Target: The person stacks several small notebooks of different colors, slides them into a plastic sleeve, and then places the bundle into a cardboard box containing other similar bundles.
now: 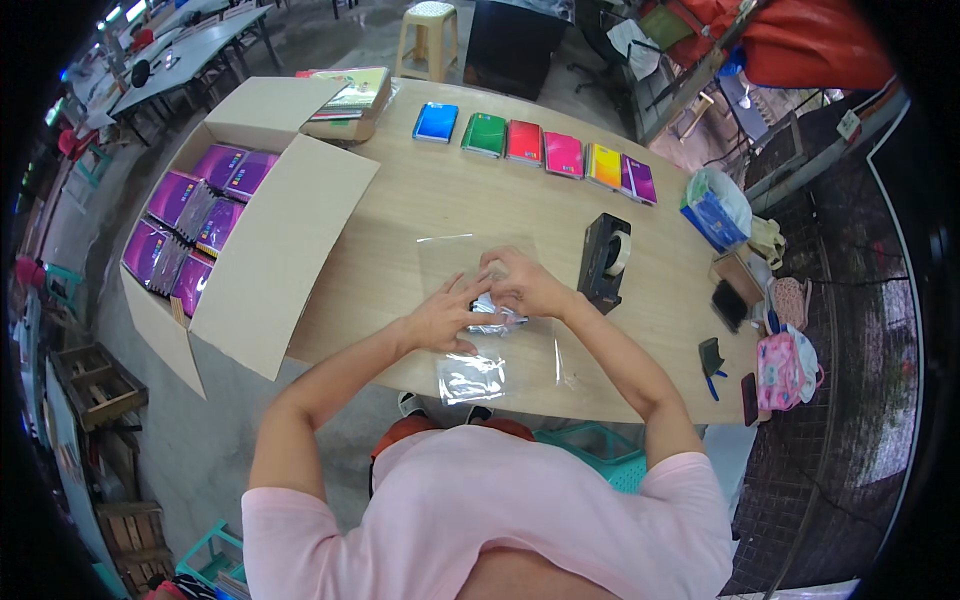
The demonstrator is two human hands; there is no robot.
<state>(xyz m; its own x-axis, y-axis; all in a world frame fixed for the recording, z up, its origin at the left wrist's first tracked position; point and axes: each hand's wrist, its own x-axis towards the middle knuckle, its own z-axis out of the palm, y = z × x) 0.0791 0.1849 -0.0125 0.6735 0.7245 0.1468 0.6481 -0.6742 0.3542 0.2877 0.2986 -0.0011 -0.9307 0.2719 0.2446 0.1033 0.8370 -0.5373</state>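
This looks like a small packing workshop or stockroom with a bare concrete floor. A long wooden table (420,190) carries a row of coloured notebooks (530,145) along its far edge, a black tape dispenser (605,262) near the right end, and an open cardboard box (270,250) of purple notebooks stands at its left edge.

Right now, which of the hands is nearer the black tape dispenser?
Right. The right hand rests on the clear plastic sleeve just left of the black tape dispenser; the left hand lies farther left, beyond the right one.
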